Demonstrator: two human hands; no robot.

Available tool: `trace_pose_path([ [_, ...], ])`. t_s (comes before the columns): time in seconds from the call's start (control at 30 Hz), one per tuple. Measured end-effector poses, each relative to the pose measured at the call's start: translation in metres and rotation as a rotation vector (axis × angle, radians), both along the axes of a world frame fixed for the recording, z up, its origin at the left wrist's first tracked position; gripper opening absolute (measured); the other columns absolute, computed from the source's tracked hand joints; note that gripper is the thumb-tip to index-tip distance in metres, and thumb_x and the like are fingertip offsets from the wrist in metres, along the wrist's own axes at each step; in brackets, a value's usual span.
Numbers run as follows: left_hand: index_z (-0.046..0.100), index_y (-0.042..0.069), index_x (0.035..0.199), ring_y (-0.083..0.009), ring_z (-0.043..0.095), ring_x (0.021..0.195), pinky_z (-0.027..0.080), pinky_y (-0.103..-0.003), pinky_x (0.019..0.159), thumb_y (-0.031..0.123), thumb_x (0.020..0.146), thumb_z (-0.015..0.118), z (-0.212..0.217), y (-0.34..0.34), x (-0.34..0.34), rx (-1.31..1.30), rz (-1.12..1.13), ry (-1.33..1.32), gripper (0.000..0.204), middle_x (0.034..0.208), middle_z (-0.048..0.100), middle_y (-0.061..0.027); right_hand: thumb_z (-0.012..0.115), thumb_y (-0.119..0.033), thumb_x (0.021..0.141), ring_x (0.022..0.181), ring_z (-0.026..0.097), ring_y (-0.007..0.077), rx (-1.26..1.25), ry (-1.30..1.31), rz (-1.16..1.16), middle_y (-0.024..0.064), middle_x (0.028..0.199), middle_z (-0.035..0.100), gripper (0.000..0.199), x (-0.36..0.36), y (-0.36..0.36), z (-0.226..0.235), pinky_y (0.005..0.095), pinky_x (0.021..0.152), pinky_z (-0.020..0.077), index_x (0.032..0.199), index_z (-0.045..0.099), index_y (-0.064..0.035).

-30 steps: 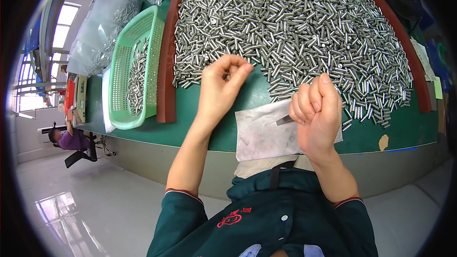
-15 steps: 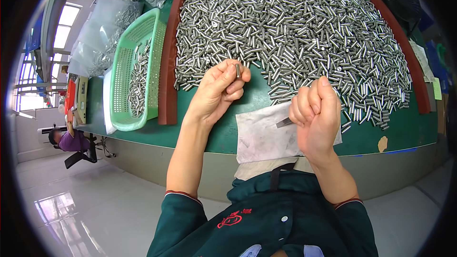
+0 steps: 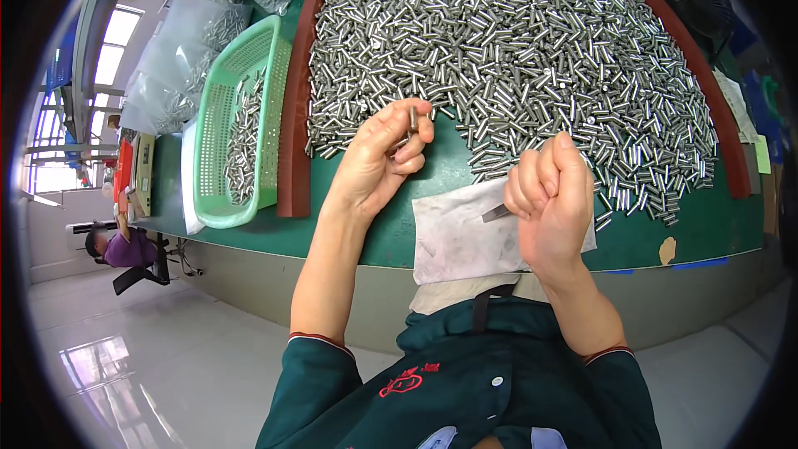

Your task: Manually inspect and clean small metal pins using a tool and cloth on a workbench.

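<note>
2 hands up over the green table [image 3: 399, 224], both busy. Left hand [image 3: 378, 166] pinches 1 small metal pin [image 3: 413, 119] between thumb and fingertips, pin's long axis roughly upright, tip pointing away from the person toward the heap. Right hand [image 3: 553, 199] is curled into a tight fist around a thin flat metal tool [image 3: 496, 213], whose blade pokes out leftward, toward the left hand. Pin sits up and left of the blade tip, well apart; left hand is nearer the heap. Below the right fist lies a grey cloth [image 3: 453, 237] on the table edge. Beyond both hands, a big pile of metal pins [image 3: 515, 50] fills a brown-rimmed tray [image 3: 293, 158]. Left of that, a green plastic basket [image 3: 218, 158] holds more pins. Bagged pins [image 3: 179, 66] sit further left.
</note>
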State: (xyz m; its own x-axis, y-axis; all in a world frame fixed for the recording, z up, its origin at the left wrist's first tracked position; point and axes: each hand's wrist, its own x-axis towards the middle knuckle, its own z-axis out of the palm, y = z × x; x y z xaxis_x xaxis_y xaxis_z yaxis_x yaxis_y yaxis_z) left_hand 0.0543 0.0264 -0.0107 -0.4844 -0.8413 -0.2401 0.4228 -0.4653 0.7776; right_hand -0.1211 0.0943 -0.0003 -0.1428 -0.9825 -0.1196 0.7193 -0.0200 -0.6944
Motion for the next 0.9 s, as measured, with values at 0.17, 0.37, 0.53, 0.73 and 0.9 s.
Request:
trace_pose_path([
  [0.17, 0.052, 0.002, 0.07, -0.0033, 0.031, 0.049, 0.024, -0.018, 0.042, 0.022, 0.087, 0.046, -0.003, 0.004, -0.007, -0.308, 0.146, -0.391, 0.027, 0.06, 0.045, 0.0015, 0.031, -0.02, 0.091, 0.039, 0.02, 0.0054, -0.02, -0.06, 0.007, -0.0013, 0.044, 0.028, 0.04, -0.001, 0.001, 0.002, 0.0213, 0.036, 0.0183, 0.052, 0.027, -0.0107],
  [0.37, 0.059, -0.001, 0.069, -0.0052, 0.036, 0.046, 0.029, -0.021, 0.041, 0.009, 0.067, 0.068, 0.0, 0.013, -0.035, -0.773, 0.158, -1.12, 0.013, 0.049, 0.045, 0.0005, 0.031, -0.02, 0.09, 0.039, 0.02, 0.0054, -0.004, -0.086, 0.02, -0.0016, 0.044, 0.028, 0.04, -0.002, 0.001, 0.0, 0.0212, 0.037, 0.0184, 0.052, 0.028, -0.0107],
  [0.53, 0.06, 0.0, 0.07, -0.0174, 0.049, 0.047, 0.038, -0.028, 0.044, 0.008, 0.068, 0.065, -0.002, 0.014, -0.041, -0.991, 0.241, -1.191, 0.011, 0.059, 0.056, -0.0096, 0.031, -0.02, 0.09, 0.04, 0.021, 0.0056, -0.003, -0.091, 0.025, -0.0016, 0.044, 0.029, 0.039, -0.003, 0.002, 0.0, 0.0212, 0.037, 0.0191, 0.052, 0.028, -0.0104],
  [0.73, 0.056, 0.001, 0.08, -0.0291, 0.056, 0.06, 0.043, -0.036, 0.053, 0.008, 0.074, 0.058, -0.008, 0.014, -0.04, -1.22, 0.164, -1.312, 0.009, 0.067, 0.057, -0.0133, 0.032, -0.02, 0.09, 0.04, 0.021, 0.0059, -0.004, -0.094, 0.027, -0.0014, 0.044, 0.029, 0.04, -0.003, 0.002, -0.001, 0.0215, 0.037, 0.0191, 0.052, 0.028, -0.0104],
  [0.9, 0.052, 0.001, 0.082, -0.0295, 0.055, 0.06, 0.043, -0.037, 0.053, 0.007, 0.075, 0.056, -0.005, 0.015, -0.04, -1.218, 0.106, -1.372, 0.01, 0.068, 0.057, -0.014, 0.032, -0.021, 0.09, 0.04, 0.021, 0.0058, 0.005, -0.092, 0.017, -0.0014, 0.044, 0.029, 0.04, -0.003, 0.002, -0.001, 0.0216, 0.037, 0.0188, 0.052, 0.028, -0.0104],
])
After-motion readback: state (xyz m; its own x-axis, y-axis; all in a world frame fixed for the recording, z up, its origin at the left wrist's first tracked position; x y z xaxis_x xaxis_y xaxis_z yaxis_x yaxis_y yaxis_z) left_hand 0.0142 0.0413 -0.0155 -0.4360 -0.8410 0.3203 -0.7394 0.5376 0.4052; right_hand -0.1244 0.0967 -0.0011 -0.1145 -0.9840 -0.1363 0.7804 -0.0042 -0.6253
